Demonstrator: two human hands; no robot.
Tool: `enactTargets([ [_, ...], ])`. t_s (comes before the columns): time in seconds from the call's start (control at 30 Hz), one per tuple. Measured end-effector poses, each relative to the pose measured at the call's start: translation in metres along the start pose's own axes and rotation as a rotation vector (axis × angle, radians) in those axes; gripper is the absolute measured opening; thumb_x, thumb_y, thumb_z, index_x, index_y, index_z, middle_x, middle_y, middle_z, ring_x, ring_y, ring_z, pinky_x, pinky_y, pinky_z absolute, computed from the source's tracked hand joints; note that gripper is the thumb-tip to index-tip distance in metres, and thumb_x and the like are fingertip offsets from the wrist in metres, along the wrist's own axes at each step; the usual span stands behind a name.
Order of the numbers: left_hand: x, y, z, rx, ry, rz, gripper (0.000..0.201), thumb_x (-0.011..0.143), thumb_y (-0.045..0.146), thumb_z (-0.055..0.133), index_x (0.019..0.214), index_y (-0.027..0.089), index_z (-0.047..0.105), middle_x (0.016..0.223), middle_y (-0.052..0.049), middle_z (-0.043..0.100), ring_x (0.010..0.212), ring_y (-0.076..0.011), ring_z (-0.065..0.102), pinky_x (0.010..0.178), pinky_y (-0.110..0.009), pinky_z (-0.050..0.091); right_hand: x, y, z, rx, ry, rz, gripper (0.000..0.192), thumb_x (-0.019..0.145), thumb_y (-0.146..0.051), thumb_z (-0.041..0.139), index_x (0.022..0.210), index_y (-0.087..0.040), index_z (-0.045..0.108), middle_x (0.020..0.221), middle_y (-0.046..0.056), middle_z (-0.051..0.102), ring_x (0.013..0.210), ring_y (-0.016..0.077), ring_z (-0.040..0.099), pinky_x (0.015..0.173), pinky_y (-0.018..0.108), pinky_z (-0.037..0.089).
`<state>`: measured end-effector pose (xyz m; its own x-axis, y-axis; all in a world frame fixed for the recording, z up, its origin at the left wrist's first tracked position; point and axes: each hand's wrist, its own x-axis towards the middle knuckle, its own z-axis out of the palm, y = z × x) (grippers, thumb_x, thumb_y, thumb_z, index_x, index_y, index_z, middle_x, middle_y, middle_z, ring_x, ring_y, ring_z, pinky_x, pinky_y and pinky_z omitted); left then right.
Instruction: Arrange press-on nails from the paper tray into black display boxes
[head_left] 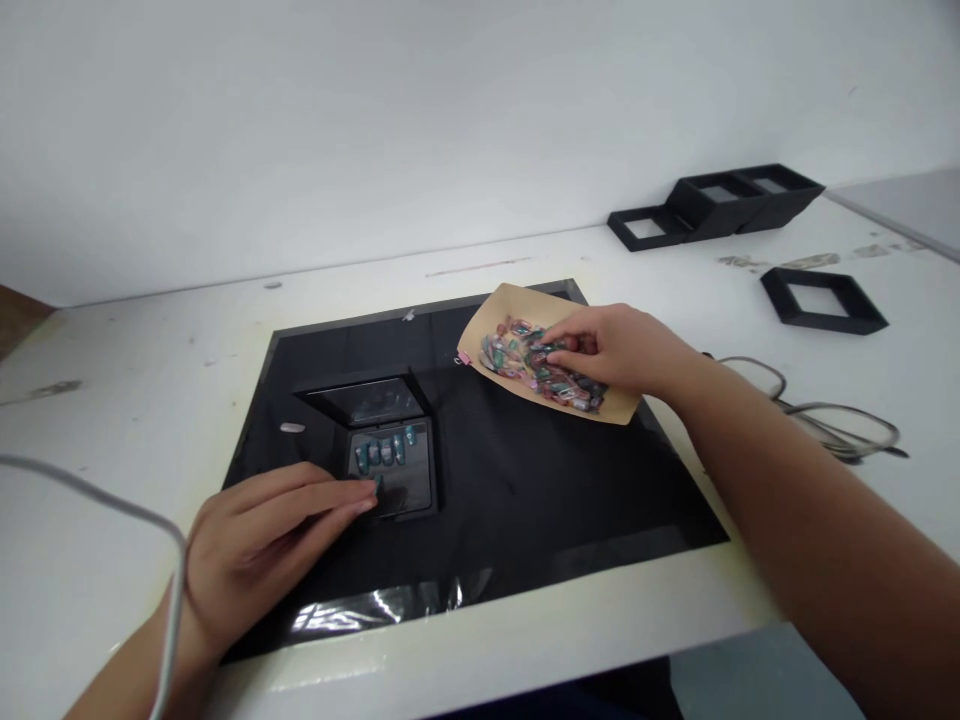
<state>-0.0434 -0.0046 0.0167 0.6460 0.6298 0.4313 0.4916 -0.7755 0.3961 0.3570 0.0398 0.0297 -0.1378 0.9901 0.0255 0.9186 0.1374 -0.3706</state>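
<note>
Black case (418, 478), seemingly open for access: inside, your left hand (259, 538) pinches a teal nail (378, 482); right of it, your right hand (616, 345), fingers' hold unclear, touches loose nails (510, 360) corralled by a paper tray (624, 406).

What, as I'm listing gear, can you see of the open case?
The case is black, squarish, apparently plastic. It stands open on the black mat, lid tilted up, its inner face mirror-like. Teal nails lie in a row on the base. The left hand hides its near left corner; whether they touch is unclear.
</note>
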Motion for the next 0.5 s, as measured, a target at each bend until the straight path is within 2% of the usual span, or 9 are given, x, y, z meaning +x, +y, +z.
enactTargets([
  [0.13,0.0008,0.0006,-0.0042,-0.013,0.001,0.013,0.024,0.091,0.012,0.069,0.109,0.027,0.076,0.09,0.0,0.076,0.074,-0.0109,0.071,0.063,-0.019,0.06,-0.0006,0.0024,0.0021,0.017,-0.044,-0.046,0.023,0.085,-0.039,0.068,0.103,-0.029,0.079,0.086,0.002,0.074,0.07,0.0182,0.062,0.06,0.031,0.042],
  [0.3,0.0006,-0.0004,-0.0049,0.023,-0.002,0.027,0.025,0.09,0.012,0.07,0.11,0.027,0.076,0.091,0.001,0.075,0.075,-0.0093,0.071,0.065,-0.017,0.059,-0.0006,0.0029,0.005,-0.025,-0.058,-0.09,0.042,0.085,-0.044,0.068,0.126,-0.036,0.074,0.11,0.005,0.072,0.085,0.0236,0.065,0.069,0.034,0.046],
  [0.5,0.0008,0.0049,-0.0044,0.099,0.105,-0.007,0.026,0.09,0.01,0.071,0.11,0.026,0.075,0.089,0.002,0.072,0.069,-0.0059,0.066,0.065,-0.016,0.055,0.0017,-0.0008,0.0083,0.02,-0.059,-0.136,0.023,0.089,-0.036,0.067,0.106,-0.037,0.082,0.101,0.004,0.072,0.09,0.0226,0.064,0.071,0.033,0.047],
])
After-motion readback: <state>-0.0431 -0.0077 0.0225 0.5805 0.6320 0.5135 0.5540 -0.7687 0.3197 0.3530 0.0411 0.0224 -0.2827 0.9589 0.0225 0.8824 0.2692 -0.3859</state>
